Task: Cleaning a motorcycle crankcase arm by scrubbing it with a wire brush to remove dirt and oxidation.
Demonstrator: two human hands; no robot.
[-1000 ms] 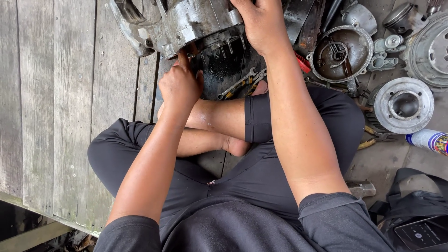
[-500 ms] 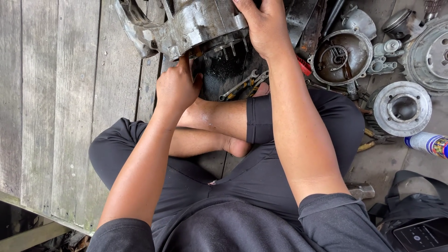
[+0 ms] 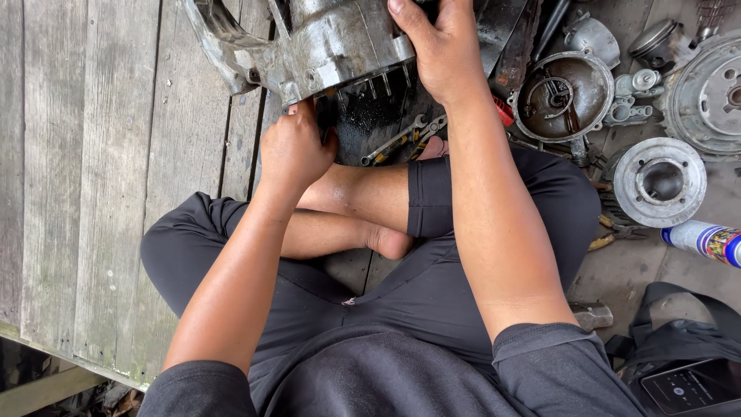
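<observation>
The right hand (image 3: 444, 54) lies spread over the top of the grey engine case (image 3: 324, 42) at twelve o'clock, fingers curled round its upper edge, apparently pressing it down so it cannot roll. The left hand (image 3: 293, 150) is closed against the case's lower edge, thumb up on the metal; whether it pinches a small part there I cannot tell. The case sits tilted on the wooden floor (image 3: 93, 193), just beyond the person's crossed legs, close enough that both arms reach it bent. Under it, wrenches (image 3: 397, 139) lie within easy grasp. Out at two o'clock, removed parts are spread apart from the work: a round cover (image 3: 559, 96), a flywheel-like disc (image 3: 660, 181), and at three o'clock a spray can (image 3: 706, 241).
</observation>
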